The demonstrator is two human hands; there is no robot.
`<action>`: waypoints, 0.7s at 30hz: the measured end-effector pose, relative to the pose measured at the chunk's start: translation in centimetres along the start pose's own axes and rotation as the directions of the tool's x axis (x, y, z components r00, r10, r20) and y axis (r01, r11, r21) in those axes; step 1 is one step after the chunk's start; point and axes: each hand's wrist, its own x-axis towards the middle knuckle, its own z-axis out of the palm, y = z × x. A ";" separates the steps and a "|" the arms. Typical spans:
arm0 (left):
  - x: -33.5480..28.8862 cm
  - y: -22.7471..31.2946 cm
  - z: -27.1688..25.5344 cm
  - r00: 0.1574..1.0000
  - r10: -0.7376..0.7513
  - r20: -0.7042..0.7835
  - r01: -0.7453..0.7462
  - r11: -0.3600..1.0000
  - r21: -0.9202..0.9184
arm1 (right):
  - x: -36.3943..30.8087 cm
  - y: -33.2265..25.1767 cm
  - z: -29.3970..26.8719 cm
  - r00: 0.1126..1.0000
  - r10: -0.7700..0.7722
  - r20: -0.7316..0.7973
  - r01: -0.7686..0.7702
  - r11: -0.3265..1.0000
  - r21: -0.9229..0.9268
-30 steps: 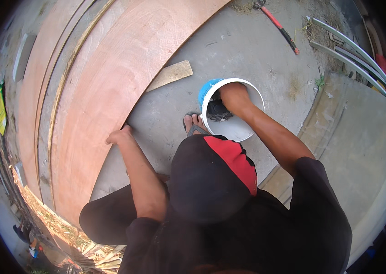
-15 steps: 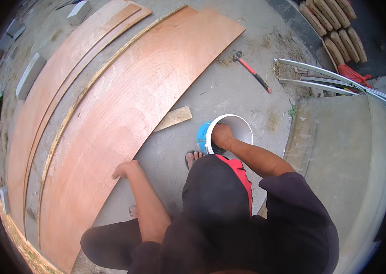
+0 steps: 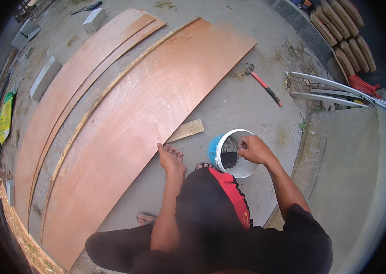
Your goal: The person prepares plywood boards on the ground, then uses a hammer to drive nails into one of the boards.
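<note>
A white bucket with a blue outer wall lies tipped toward me by my right knee. Inside it are thin loose pieces that look like nails and a black object. My right hand is at the bucket's mouth, thumb and fingers pinched together; whatever they hold is too small to make out. My left hand is beside the near edge of the large plywood sheet, palm partly up, fingers loosely bent and apart. One fingertip meets or nearly meets the sheet's edge.
A short wood offcut pokes out from the sheet's edge. A red-and-black hammer lies on the concrete beyond the bucket. More plywood, grey blocks, metal strips, stacked sacks and a greyish panel surround me.
My right hand has come up out of the bucket to its rim, fingers pinched. My left hand has moved right and farther along the plywood edge, turning palm up. The whole view has shifted slightly.
</note>
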 end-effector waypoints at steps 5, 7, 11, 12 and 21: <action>-3.4 1.9 4.0 0.797 0.032 0.604 -0.223 0.944 0.244 | -1.5 -0.6 -3.4 0.990 -0.007 0.137 -0.108 0.582 0.806; -4.8 1.2 5.2 0.675 -0.009 0.738 -0.367 0.863 0.346 | -1.8 0.9 -3.5 0.980 -0.047 0.193 -0.111 0.677 0.728; -3.6 -1.3 4.8 0.706 -0.087 0.703 -0.455 0.704 0.545 | 0.2 2.7 1.4 0.980 -0.193 -0.038 0.160 0.893 -0.420; -3.3 -1.9 4.4 0.711 -0.137 0.689 -0.495 0.599 0.630 | 1.3 2.0 2.2 0.985 -0.160 0.065 0.172 0.927 -0.333; -3.2 -2.7 3.5 0.746 -0.181 0.641 -0.531 0.420 0.736 | 8.7 5.9 10.4 0.987 -0.136 0.080 0.157 0.891 -0.426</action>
